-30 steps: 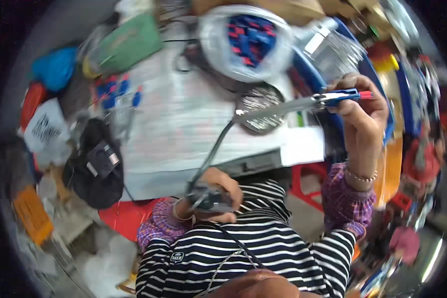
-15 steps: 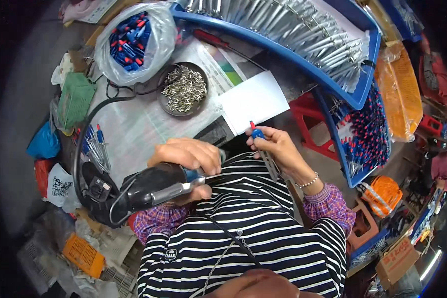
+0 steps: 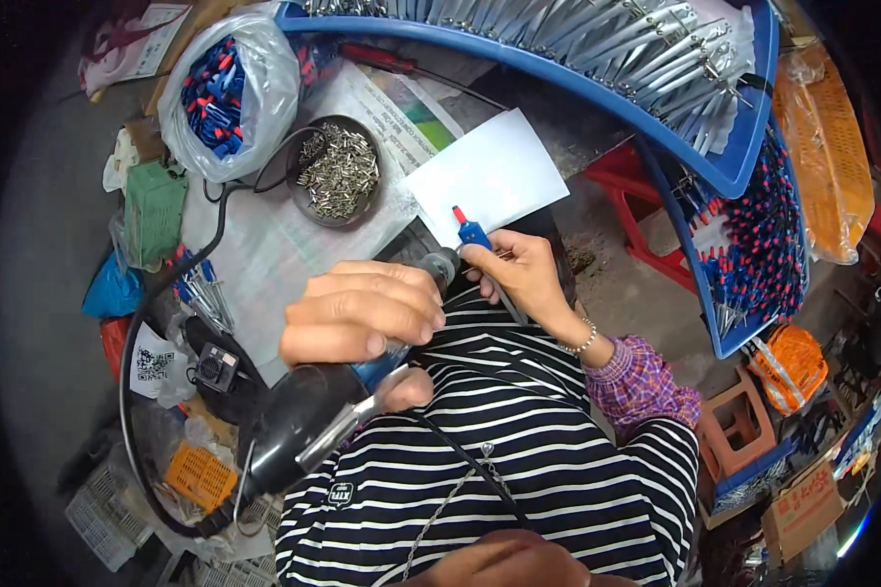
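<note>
My left hand (image 3: 362,308) is wrapped around a black corded power tool (image 3: 308,421) with a silver lever along its side. The tool's round grey nose (image 3: 442,262) points up and right, close to my right hand (image 3: 524,279). Between the thumb and fingers of that hand is a blue plastic handle (image 3: 473,234) with a red end and a metal shank that runs down beneath the fingers. Whether the nose touches the handle cannot be made out. Just beyond lies a white sheet of paper (image 3: 489,176).
A bowl (image 3: 374,207) of small metal pins sits on the table. Behind it stand a plastic bag (image 3: 269,108) of blue-and-red handles and a blue tray (image 3: 529,73) of metal shanks. A second blue tray (image 3: 690,284) at right holds finished-looking pieces. The tool's cord (image 3: 132,338) loops at left.
The power tool has swung up and right, so its nose is now near my right hand. The blue handle has shifted left, and its red end tilts left. The whole view has turned slightly.
</note>
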Demonstrator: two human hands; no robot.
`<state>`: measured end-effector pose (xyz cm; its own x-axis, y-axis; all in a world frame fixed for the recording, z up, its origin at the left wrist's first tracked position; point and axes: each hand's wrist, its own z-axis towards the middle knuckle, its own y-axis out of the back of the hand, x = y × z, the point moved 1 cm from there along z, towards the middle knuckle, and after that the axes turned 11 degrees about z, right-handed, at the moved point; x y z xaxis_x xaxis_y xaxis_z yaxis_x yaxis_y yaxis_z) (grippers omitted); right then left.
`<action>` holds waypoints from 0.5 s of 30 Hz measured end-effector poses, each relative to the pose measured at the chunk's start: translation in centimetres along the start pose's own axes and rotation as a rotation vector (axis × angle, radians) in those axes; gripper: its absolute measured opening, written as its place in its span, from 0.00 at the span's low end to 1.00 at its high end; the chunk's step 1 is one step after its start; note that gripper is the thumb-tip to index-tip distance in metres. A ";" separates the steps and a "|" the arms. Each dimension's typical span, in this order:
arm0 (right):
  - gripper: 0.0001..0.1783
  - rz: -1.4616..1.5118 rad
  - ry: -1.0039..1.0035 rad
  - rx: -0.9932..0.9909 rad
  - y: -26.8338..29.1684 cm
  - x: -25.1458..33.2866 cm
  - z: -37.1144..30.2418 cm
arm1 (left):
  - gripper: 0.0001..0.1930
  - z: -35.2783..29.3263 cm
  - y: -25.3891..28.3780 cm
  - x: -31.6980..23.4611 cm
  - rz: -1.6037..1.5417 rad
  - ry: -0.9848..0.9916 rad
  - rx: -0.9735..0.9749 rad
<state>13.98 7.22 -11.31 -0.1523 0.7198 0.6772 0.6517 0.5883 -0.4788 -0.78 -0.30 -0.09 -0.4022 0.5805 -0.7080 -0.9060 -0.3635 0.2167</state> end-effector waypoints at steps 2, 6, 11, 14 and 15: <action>0.12 0.012 -0.031 -0.021 -0.1 0.0 -0.2 | 0.24 0.4 -0.1 0.2 -0.004 -0.044 0.023; 0.12 0.055 -0.051 -0.036 -0.3 0.1 -0.5 | 0.24 0.8 -0.5 0.1 0.013 -0.039 0.025; 0.09 0.063 -0.067 0.013 -0.1 0.2 -0.5 | 0.24 1.0 -0.4 0.5 -0.022 0.041 0.103; 0.09 0.080 -0.050 0.016 0.0 0.1 -0.4 | 0.24 1.1 -0.3 0.7 0.016 0.044 0.142; 0.09 0.085 -0.036 0.018 -0.1 0.0 -0.4 | 0.24 1.0 -0.2 0.5 0.013 0.053 0.146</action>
<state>14.22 6.97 -11.03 -0.1235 0.7801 0.6133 0.6501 0.5305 -0.5440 -0.91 0.79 0.14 -0.4102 0.5357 -0.7380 -0.9118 -0.2588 0.3190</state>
